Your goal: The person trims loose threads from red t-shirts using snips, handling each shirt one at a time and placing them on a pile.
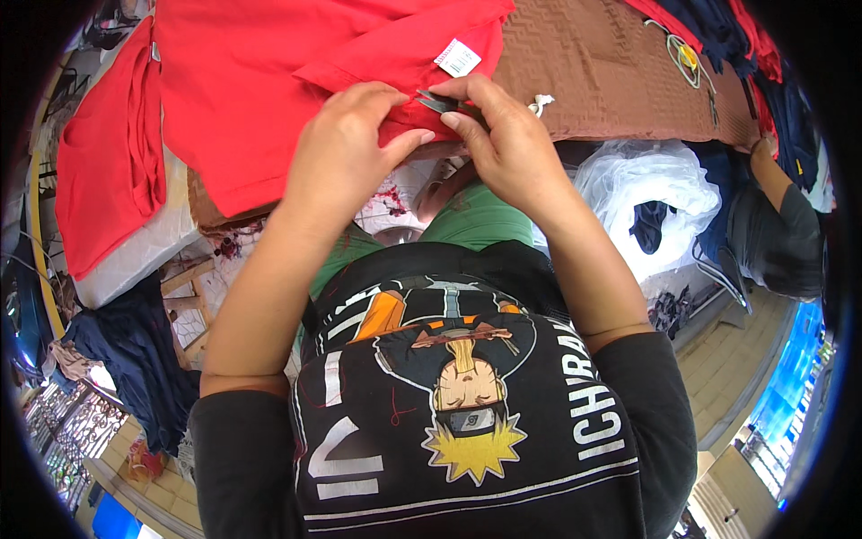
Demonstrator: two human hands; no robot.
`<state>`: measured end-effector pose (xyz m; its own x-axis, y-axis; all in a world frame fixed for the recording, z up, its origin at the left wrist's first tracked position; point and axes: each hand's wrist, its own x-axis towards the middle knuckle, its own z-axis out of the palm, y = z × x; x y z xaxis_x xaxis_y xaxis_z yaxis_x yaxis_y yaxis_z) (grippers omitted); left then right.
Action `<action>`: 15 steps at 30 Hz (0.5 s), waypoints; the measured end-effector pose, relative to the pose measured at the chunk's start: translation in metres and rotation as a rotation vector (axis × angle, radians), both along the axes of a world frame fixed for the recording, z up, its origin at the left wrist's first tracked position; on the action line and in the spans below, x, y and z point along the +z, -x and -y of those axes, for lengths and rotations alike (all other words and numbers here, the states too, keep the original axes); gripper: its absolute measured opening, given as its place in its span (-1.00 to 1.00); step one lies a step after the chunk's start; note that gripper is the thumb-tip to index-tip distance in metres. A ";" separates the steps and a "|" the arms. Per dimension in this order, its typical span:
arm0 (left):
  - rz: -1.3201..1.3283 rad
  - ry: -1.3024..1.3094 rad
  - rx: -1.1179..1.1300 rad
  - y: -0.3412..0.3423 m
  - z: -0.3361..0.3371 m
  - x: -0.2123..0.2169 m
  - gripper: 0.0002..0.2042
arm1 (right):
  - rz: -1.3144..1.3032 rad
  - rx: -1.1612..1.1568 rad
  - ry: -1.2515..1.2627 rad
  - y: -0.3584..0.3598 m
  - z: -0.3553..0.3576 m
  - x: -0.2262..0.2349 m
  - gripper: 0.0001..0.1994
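A red garment (242, 99) with a white label (458, 58) is spread over the brown-covered table in front of me. My left hand (350, 135) has its fingers curled at the near edge of the red cloth, with thumb and forefinger on either side of a fold. Between the thumb and fingers of my right hand (503, 135) is a small pair of thread snips (435, 101). The dark metal blades point left, close over the cloth and near my left fingertips. Part of the snips is hidden in my right hand.
Brown quilted cloth (620, 81) covers the table to the right, with a cord (687, 58) on it. More red cloth (112, 153) hangs at the left. A white plastic bag (651, 184) sits below the table, near another person's arm (772, 171). Dark cloth (135, 359) hangs lower left.
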<state>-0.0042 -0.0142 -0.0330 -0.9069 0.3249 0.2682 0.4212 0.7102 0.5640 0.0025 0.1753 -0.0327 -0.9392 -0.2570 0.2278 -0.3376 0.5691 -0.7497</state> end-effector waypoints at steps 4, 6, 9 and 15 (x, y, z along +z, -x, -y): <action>-0.194 0.048 0.084 -0.002 -0.012 -0.025 -0.72 | 0.069 -0.049 0.051 -0.002 0.001 -0.011 -0.83; -0.156 -0.002 0.082 0.000 -0.013 -0.025 -0.75 | 0.078 -0.053 0.068 -0.002 0.000 -0.014 -0.83; -0.123 -0.048 0.053 0.004 -0.014 -0.025 -0.80 | 0.076 -0.048 0.076 0.000 -0.001 -0.018 -0.83; 0.206 -0.146 0.073 0.019 -0.005 -0.016 -0.83 | 0.094 -0.042 0.072 0.002 -0.002 -0.015 -0.84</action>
<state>-0.0227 -0.0093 -0.0488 -0.9669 0.2282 0.1143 0.2373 0.6390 0.7317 0.0005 0.1772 -0.0475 -0.9667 -0.2036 0.1552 -0.2415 0.5245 -0.8165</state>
